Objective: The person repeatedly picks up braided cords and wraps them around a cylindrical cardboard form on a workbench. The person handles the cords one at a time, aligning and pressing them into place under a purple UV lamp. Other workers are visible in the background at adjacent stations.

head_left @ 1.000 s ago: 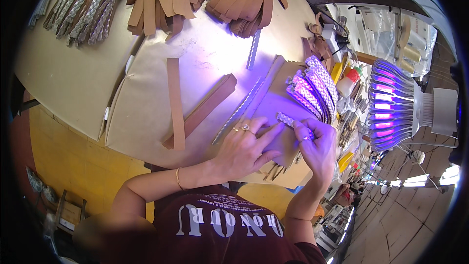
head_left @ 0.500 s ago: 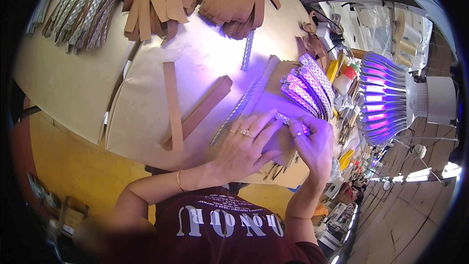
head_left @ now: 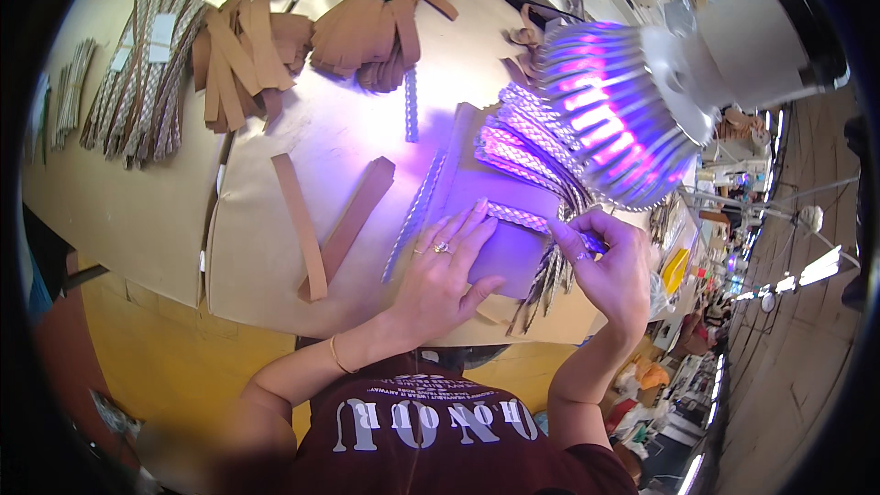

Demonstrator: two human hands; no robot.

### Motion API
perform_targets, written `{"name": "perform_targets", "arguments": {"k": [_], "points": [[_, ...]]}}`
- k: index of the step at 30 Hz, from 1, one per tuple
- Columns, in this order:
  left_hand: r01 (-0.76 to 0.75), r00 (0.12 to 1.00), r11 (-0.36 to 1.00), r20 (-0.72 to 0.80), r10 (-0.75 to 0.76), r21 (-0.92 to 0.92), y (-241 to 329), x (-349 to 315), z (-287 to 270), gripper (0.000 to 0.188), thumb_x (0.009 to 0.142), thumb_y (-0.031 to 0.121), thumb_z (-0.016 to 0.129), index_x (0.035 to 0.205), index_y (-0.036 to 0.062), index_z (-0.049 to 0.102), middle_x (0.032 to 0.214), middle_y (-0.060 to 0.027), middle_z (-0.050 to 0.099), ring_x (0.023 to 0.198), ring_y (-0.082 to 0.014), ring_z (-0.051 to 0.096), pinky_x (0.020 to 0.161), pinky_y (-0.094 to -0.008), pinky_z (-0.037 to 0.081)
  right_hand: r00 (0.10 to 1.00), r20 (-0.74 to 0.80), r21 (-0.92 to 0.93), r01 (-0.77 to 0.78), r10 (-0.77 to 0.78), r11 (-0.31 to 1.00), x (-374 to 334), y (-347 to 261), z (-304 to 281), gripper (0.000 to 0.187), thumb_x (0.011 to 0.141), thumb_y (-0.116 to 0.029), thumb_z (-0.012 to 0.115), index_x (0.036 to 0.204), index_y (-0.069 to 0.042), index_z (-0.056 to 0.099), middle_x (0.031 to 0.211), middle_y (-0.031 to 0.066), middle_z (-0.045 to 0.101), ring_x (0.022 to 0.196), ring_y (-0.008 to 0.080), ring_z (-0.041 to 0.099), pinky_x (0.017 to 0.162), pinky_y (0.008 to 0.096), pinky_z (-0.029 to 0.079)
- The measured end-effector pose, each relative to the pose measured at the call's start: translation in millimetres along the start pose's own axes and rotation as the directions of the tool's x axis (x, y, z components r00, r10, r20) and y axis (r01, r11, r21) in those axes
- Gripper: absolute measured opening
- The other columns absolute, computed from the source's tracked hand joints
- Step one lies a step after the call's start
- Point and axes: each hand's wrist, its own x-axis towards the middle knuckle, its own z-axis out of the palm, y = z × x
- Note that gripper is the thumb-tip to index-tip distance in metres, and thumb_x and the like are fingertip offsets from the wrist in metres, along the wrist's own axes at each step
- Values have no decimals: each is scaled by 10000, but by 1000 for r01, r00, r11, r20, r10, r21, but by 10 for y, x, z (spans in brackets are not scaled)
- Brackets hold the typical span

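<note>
A braided strap (head_left: 521,217), tinted violet by the lamp, lies across a flat board (head_left: 506,264) on the table. My left hand (head_left: 446,261) rests palm down with its fingers stretched out, the fingertips at the strap's left end. At the other end my right hand (head_left: 612,266) pinches the strap between thumb and fingers. Just beyond my hands, on the board, lies a fanned bundle of braided straps (head_left: 527,151). A single thin braided strip (head_left: 412,220) runs along the board's left side.
A finned lamp (head_left: 614,115) hangs close above the right side. Two brown flat strips (head_left: 359,220) (head_left: 300,229) lie left of my hands. Farther back are bundles of brown strips (head_left: 371,32) (head_left: 243,60) and tied braided straps (head_left: 147,82). Another braided piece (head_left: 411,110) lies behind.
The view has shifted, bringing the lamp nearer the middle. My right hand has drawn away from the left, and a longer stretch of strap shows between them.
</note>
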Motion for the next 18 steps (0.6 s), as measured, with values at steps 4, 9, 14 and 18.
{"name": "perform_targets", "arguments": {"k": [4, 9, 14, 18], "points": [[-14, 1000, 999, 6, 14, 40, 21, 35, -28, 618, 892, 327, 681, 1334, -55, 481, 1392, -260, 510, 1274, -393, 510, 1081, -495, 350, 999, 32, 141, -22, 18, 990, 16, 65, 35, 326, 841, -299, 765, 796, 19, 705, 567, 61, 592, 514, 88, 511, 510, 289, 399], [-15, 1000, 997, 24, 14, 78, 47, 57, -50, 626, 877, 316, 701, 1330, -56, 482, 1376, -263, 523, 1243, -392, 533, 1078, -492, 354, 999, -2, 163, 32, -32, 986, 13, 138, 81, 298, 830, -286, 768, 805, 6, 714, 597, 89, 629, 514, 136, 544, 526, 306, 422], [-24, 998, 993, 57, 17, 112, 62, 88, -65, 661, 864, 339, 714, 1345, -46, 475, 1367, -267, 528, 1217, -393, 546, 1075, -494, 355, 999, 15, 147, 43, -46, 988, 48, 270, 131, 314, 834, -312, 760, 815, -1, 720, 608, 101, 637, 512, 161, 550, 529, 323, 426], [-50, 993, 983, 117, 30, 179, 120, 152, -119, 729, 860, 445, 688, 1382, -12, 467, 1340, -305, 527, 1193, -409, 560, 1090, -497, 343, 997, 66, 204, 24, -39, 979, 104, 395, 227, 336, 847, -331, 748, 825, 2, 718, 609, 98, 627, 528, 153, 534, 539, 329, 425]]}}
